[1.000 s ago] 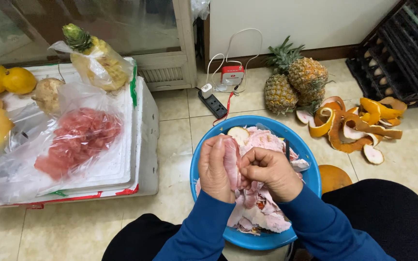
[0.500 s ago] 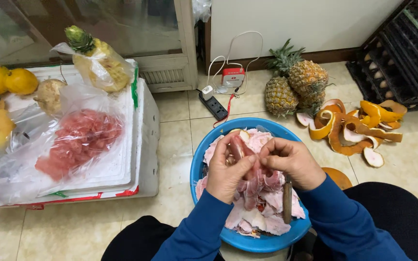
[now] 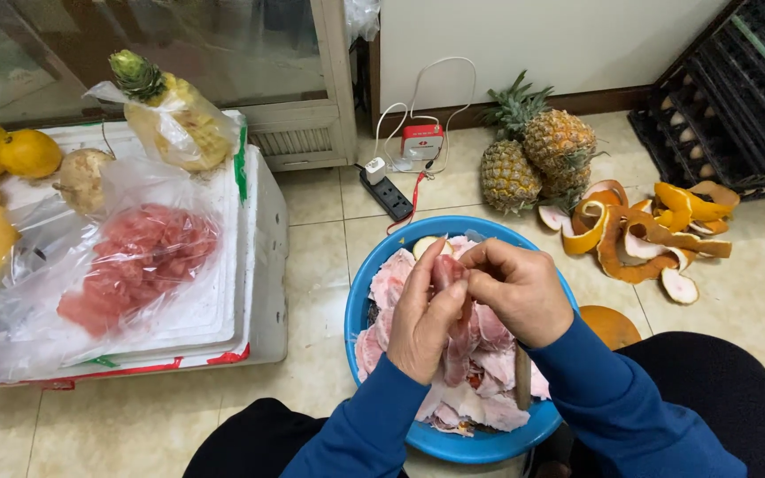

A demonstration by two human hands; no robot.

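Observation:
A blue basin (image 3: 358,292) sits between my knees, filled with pink and white pomelo pieces and pith (image 3: 482,372). My left hand (image 3: 422,323) and my right hand (image 3: 520,288) are raised together over the basin, both gripping one pink pomelo segment (image 3: 450,274) that hangs down between them. A knife handle (image 3: 522,376) pokes out below my right wrist, lying in the basin. Blue sleeves cover both forearms.
A white foam box (image 3: 258,257) on the left carries a clear bag of peeled pink fruit (image 3: 139,261), a bagged pineapple (image 3: 174,111) and yellow fruits (image 3: 6,150). Two pineapples (image 3: 537,155), orange peel scraps (image 3: 644,230), a power strip (image 3: 391,195) and black crates (image 3: 728,97) lie on the tiled floor.
Both hands have lifted the segment higher and drawn closer together over the basin's far side; the segment is now pulled upright between the fingers.

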